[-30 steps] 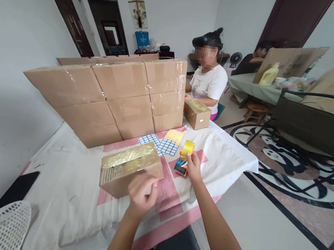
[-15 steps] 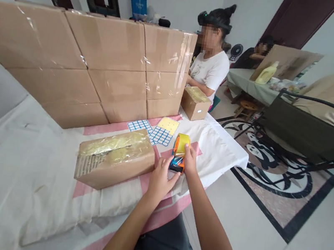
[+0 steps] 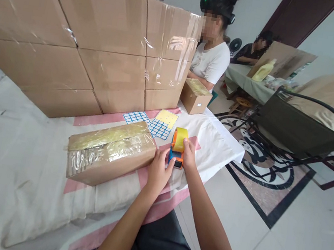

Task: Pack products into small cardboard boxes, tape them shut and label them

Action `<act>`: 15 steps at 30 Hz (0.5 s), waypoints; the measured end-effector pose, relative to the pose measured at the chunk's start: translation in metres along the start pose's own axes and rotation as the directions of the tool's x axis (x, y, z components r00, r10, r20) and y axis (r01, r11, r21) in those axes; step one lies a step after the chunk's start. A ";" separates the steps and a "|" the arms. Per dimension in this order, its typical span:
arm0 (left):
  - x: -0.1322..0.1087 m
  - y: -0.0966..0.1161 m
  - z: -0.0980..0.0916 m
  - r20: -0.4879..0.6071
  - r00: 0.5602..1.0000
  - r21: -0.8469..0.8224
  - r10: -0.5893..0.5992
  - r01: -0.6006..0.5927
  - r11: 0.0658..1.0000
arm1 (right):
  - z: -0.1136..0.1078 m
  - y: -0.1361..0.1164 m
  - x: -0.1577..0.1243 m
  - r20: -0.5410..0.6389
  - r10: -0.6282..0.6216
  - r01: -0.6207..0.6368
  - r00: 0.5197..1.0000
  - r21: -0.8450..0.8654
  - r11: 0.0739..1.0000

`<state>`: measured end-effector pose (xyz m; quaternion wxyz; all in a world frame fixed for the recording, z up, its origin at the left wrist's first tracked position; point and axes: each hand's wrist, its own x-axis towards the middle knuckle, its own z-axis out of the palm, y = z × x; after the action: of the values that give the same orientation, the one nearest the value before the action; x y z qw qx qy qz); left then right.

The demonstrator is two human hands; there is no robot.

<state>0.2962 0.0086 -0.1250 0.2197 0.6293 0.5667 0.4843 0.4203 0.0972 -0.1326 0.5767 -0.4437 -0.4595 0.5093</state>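
We have the right hand (image 3: 189,156) grasping the side of a tape dispenser (image 3: 176,156), probably to keep its yellow tape roll (image 3: 180,140) uppermost and uncovered. Left hand (image 3: 157,170) meets the lower end with thumb and fingers, likely steadying it; we can't tell how firmly that grip is closed. Dispenser is over the bench (image 3: 215,138), just right of a cardboard box (image 3: 112,150); whether it rests on the cloth, we can't tell.

We see the box lying long side toward us, shiny tape along its top and left end, so those faces seem placed for easy reach. Label sheets (image 3: 160,129) and a yellow sheet (image 3: 167,118) lie flat behind the dispenser, apparently out of the hands' way. The stacked boxes (image 3: 115,32) stand at the back, presumably to leave the front for handling. Second box (image 3: 195,97) sits near a co-worker (image 3: 210,60).
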 end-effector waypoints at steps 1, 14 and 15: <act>0.002 0.000 0.001 -0.009 1.000 -0.028 -0.018 0.017 0.999 | 0.000 0.000 0.000 -0.001 -0.001 0.001 1.000 -0.002 1.000; 0.008 0.001 0.005 -0.019 0.974 -0.341 -0.227 0.207 0.917 | 0.005 0.001 -0.004 -0.009 -0.010 0.010 1.000 -0.059 0.998; 0.007 0.004 0.005 -0.010 0.969 -0.355 -0.248 0.228 0.907 | 0.004 0.002 -0.004 -0.003 -0.005 0.005 1.000 -0.079 0.997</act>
<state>0.3021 0.0154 -0.1212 0.3701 0.4926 0.5495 0.5643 0.4158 0.0933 -0.1342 0.5606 -0.4659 -0.4796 0.4885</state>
